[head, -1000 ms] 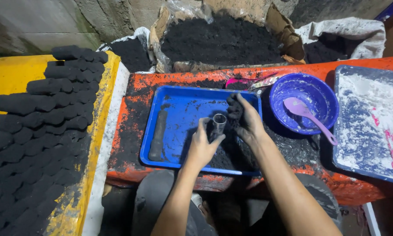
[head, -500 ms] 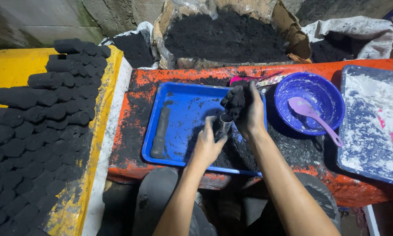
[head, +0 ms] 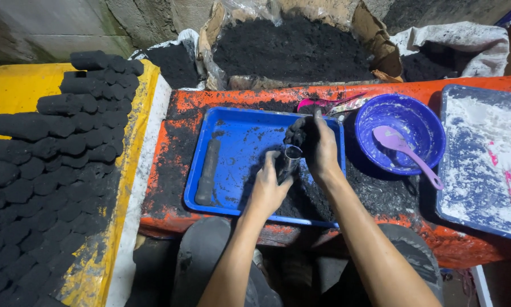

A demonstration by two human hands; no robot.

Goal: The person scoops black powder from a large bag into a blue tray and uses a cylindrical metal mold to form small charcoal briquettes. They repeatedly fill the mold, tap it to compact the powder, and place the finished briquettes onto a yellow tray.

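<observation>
My left hand (head: pixel 268 187) grips a short metal tube (head: pixel 290 161) standing upright in a blue tray (head: pixel 238 136). Just above the tube's open top, my right hand (head: pixel 318 145) is closed around a clump of black charcoal paste (head: pixel 297 132). Both hands are smeared black. More black paste (head: pixel 301 199) is heaped in the tray's near right corner, partly hidden by my arms. A dark cylindrical rod (head: pixel 208 171) lies at the left side of the tray.
Several rows of black cylindrical briquettes (head: pixel 45 153) lie on a yellow board (head: pixel 11 91) at left. A box of black powder (head: pixel 292 48) stands behind the orange table (head: pixel 170 153). At right are a blue bowl (head: pixel 403 133) with a purple spoon (head: pixel 400 150) and a tray of white powder (head: pixel 485 153).
My right hand has lifted the clump of black paste from the tray up to the tube's top. My left hand has kept its hold on the tube.
</observation>
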